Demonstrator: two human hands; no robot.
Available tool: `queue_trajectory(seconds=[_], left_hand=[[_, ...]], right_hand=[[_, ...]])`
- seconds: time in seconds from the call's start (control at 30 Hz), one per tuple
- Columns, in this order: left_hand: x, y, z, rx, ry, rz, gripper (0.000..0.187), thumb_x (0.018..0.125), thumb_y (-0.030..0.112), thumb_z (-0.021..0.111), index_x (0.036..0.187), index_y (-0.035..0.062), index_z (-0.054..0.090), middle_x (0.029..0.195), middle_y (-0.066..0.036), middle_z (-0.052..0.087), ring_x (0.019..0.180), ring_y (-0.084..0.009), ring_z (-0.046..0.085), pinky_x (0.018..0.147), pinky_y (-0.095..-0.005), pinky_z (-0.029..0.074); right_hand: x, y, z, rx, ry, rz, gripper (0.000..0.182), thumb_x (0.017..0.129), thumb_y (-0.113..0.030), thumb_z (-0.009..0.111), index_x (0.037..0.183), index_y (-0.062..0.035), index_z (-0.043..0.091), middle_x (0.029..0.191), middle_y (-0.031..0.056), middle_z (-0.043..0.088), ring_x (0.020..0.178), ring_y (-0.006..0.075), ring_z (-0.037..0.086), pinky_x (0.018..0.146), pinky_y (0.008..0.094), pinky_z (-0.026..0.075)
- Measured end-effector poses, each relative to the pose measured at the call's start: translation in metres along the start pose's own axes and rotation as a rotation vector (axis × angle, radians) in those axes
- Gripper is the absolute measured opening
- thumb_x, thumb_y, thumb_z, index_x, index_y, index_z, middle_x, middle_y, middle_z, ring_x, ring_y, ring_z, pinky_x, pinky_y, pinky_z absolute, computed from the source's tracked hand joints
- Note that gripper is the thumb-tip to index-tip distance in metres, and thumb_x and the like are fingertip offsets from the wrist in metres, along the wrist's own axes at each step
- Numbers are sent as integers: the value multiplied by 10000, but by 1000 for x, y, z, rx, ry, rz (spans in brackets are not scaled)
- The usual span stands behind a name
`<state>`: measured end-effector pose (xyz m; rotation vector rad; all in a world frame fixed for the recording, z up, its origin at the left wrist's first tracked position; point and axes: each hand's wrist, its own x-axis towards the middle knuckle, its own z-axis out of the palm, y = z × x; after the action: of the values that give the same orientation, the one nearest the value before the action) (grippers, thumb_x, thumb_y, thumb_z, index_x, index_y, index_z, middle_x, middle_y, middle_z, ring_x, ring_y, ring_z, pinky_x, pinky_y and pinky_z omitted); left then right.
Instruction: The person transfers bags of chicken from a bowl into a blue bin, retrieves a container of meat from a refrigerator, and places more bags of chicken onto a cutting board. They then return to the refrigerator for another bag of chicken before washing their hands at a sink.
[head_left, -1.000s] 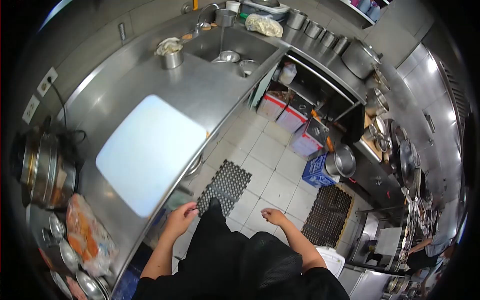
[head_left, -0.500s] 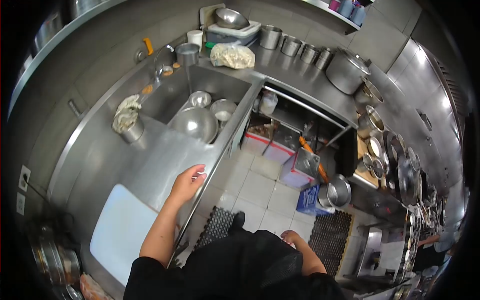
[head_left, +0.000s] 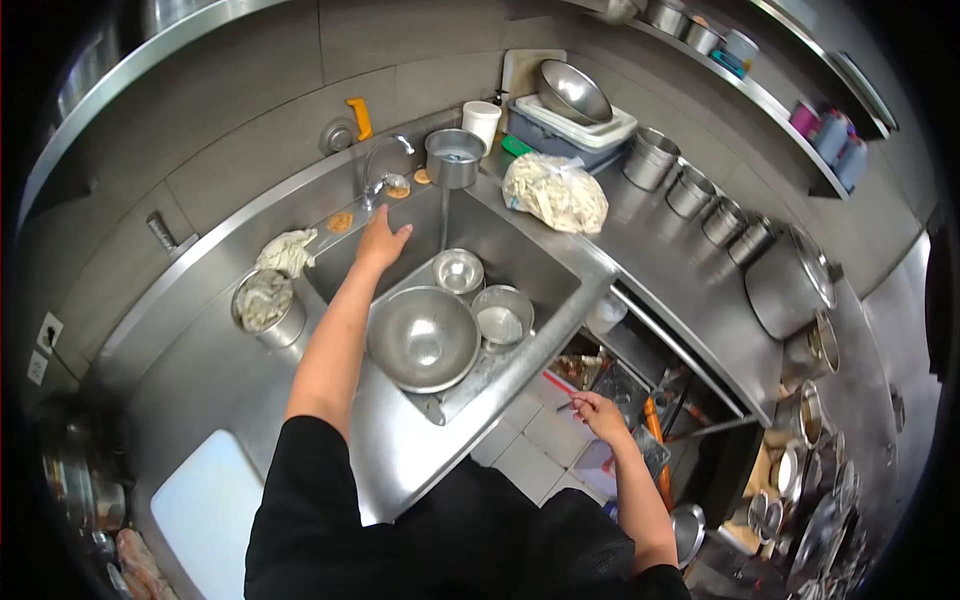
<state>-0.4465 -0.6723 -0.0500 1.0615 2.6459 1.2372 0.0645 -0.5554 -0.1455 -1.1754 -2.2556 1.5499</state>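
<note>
My left hand (head_left: 383, 242) reaches over the back left edge of the sink (head_left: 545, 255), thumb apart and fingers stretched toward the base of the faucet (head_left: 372, 188). Inside the sink sit a large steel bowl (head_left: 424, 340), a small steel bowl (head_left: 459, 272) and a steel pot (head_left: 502, 318). Orange scouring pads (head_left: 341, 222) lie on the ledge by the faucet. Out over the floor in front of the counter, my right hand (head_left: 602, 416) has its fingers pinched together; a thin dark bit shows at the fingertips, and I cannot tell what it is.
Left of the sink stands a steel container (head_left: 270, 310) with pale cloth in it. A white cutting board (head_left: 215, 515) lies on the near counter. Beyond the sink are a pot of liquid (head_left: 453, 158), a bag of pale pieces (head_left: 556, 195) and a large lidded pot (head_left: 790, 285).
I have moved closer to the sink. My left hand has gone from above the counter to near the faucet, and my right hand has come up and forward from beside my body.
</note>
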Motion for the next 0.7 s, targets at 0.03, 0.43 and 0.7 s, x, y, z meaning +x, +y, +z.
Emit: queue_trajectory(seconds=[0.03, 0.43, 0.7], left_hand=[[31, -11, 12, 30, 40, -6, 739, 809, 346, 638, 1372, -1, 307, 1391, -205, 367, 1269, -331, 386, 1044, -388, 326], [157, -55, 106, 374, -86, -3, 688, 803, 381, 622, 1333, 13, 382, 1418, -175, 342, 1333, -320, 285, 1072, -370, 293], [185, -44, 120, -16, -165, -117, 401, 799, 382, 626, 1048, 69, 636, 990, -148, 655, 943, -302, 617, 824, -389, 467]], right_hand=[[15, -25, -5, -36, -11, -44, 229, 917, -168, 527, 1097, -54, 611, 878, 18, 646, 745, 87, 583, 641, 227, 464], [184, -160, 2, -80, -276, -205, 246, 891, -144, 557, 1110, -46, 611, 956, 63, 662, 835, 118, 615, 758, 250, 478], [322, -297, 99, -280, -158, -1021, 295, 873, -230, 561, 1130, -90, 603, 1259, 132, 526, 1180, 317, 474, 1004, 405, 356]])
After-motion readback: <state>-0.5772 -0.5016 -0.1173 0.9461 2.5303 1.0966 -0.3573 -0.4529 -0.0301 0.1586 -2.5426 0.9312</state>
